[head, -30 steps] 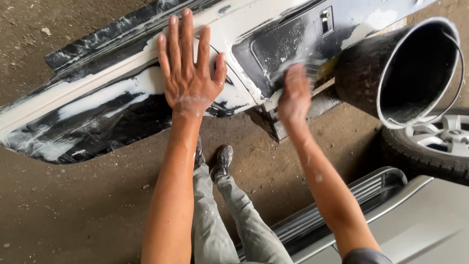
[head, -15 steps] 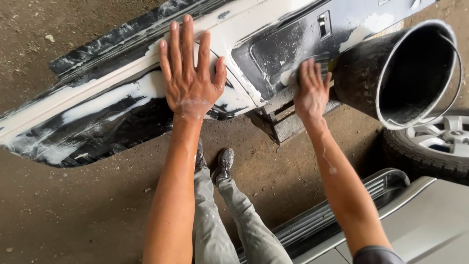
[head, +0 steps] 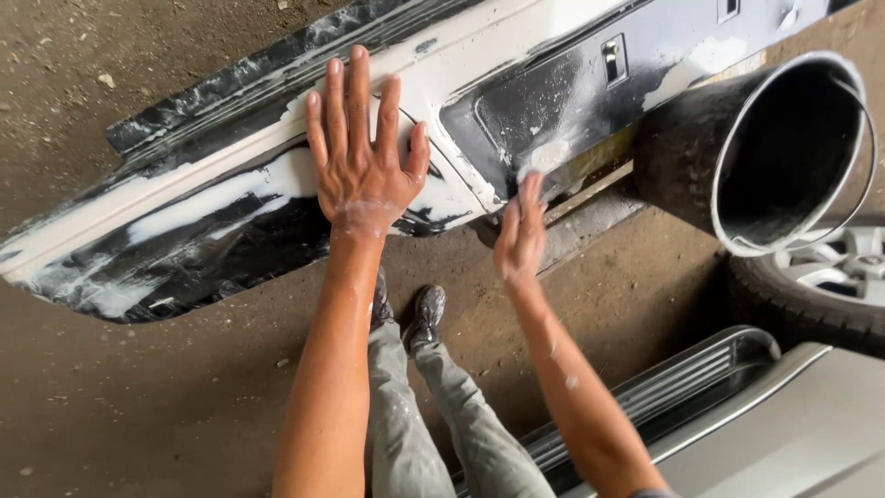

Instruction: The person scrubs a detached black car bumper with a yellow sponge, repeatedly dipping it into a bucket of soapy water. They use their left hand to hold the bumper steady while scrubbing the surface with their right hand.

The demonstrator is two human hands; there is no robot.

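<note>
**Left palm flat on soapy bumper, right hand rubbing lower on dark panel**

Left hand [head: 362, 157] spread wide, fingers apart, pressed flat against the car bumper [head: 230, 212], gripping nothing. Same spot as half a second ago and a second ago: on the white, foam-streaked band near the middle of the part. Wrist wet with suds.

Right hand [head: 522, 231] blurred, fingers together and pointing up, fingertips touching the dark recessed panel of the bumper just below a pale soapy patch [head: 549, 155]. Closed around nothing that can be made out; whether a small sponge or pad sits under the fingers cannot be told. Half a second ago, held higher and further right, close by the bucket; now lower and more to the left, near the bumper's lower edge.

Bumper lying tilted across the dirt floor [head: 138, 406], black with white lather, running from lower left to upper right. Black bucket [head: 765, 148] on its side just right of the right hand, mouth toward the camera, touching the bumper. Car wheel [head: 820, 277] beneath the bucket, silver running board [head: 701, 387] at lower right. Two dark shoes [head: 410, 309] and grey spattered trousers [head: 433, 424] between the forearms.
</note>
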